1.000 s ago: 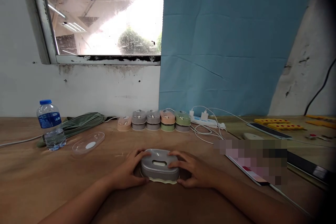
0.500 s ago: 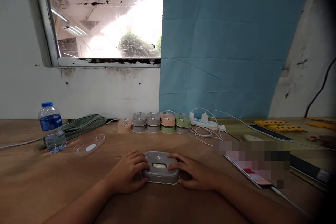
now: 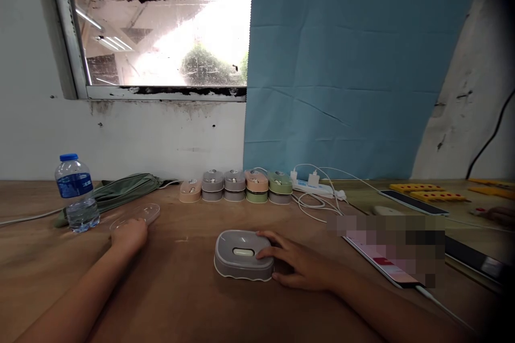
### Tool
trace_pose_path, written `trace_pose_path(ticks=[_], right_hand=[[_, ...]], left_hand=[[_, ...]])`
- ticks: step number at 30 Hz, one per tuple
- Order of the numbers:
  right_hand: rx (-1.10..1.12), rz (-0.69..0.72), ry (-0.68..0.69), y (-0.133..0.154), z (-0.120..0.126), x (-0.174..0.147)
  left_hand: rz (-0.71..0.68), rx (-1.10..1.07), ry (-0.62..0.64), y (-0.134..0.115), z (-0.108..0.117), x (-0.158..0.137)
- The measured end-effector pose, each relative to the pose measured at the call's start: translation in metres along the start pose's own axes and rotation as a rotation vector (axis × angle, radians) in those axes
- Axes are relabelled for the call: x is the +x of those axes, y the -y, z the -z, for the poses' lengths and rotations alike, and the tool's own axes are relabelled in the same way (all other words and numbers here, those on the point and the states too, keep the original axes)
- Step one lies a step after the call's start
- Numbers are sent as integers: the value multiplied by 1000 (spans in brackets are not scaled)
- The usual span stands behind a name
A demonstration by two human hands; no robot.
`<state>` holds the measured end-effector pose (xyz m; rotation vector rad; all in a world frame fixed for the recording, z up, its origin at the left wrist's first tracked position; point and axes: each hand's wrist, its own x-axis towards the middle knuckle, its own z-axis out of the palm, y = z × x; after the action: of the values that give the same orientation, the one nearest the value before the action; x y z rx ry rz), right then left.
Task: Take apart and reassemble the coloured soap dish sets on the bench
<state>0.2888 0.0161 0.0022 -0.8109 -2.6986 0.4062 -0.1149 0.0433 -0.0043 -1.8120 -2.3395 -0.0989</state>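
A grey oval plastic box (image 3: 241, 260) with a pale piece in the slot on its top sits on the wooden table. My right hand (image 3: 295, 260) grips the box's right end, with fingers on the top and the thumb low at its near side. Away to the left, my left hand (image 3: 131, 236) is at the near part of a clear oval lid (image 3: 151, 213) lying on the table. Most of the left fingers are hidden behind the back of the hand, so I cannot see whether they have closed on the lid.
By the wall stand several grey, peach and green oval boxes (image 3: 234, 187), mostly stacked in pairs. A water bottle (image 3: 76, 193) and a folded green cloth item (image 3: 131, 190) are at the left. At the right are a power strip (image 3: 314, 188) with cables and a phone (image 3: 382, 260).
My left hand has let go of the grey box and moved left to the clear lid. My right hand and the box have stayed put.
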Motion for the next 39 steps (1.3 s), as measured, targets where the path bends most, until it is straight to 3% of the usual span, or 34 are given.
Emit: trace_pose_path(ticks=[6,8,13,18,24,30,33,39], right_hand=[[-8,30,0,2,2,1],[-2,35,-3,2,2,1],[0,19,-4,0,1,0],[10,13,-4,-2,0,1],[-24,14,21,-3,0,1],[-42,11,28,-4,-1,0],[-30,21,22,-5,-1,0],[-11,12,31,-6,-1,0]], left_hand=[[-127,-49,-11,-24,-2,-5],[-240,-103,-24,-38,-2,-8],[-709,-395,-13,-67,2,-24],[-851,-508,-17,-77,5,-34],[-774,-563,-32,-71,-1,-20],[-620,-793,-86,-66,-9,-12],[-510,-1107,-75,-67,-12,-11],[-288,-1891,141,-83,0,-24]])
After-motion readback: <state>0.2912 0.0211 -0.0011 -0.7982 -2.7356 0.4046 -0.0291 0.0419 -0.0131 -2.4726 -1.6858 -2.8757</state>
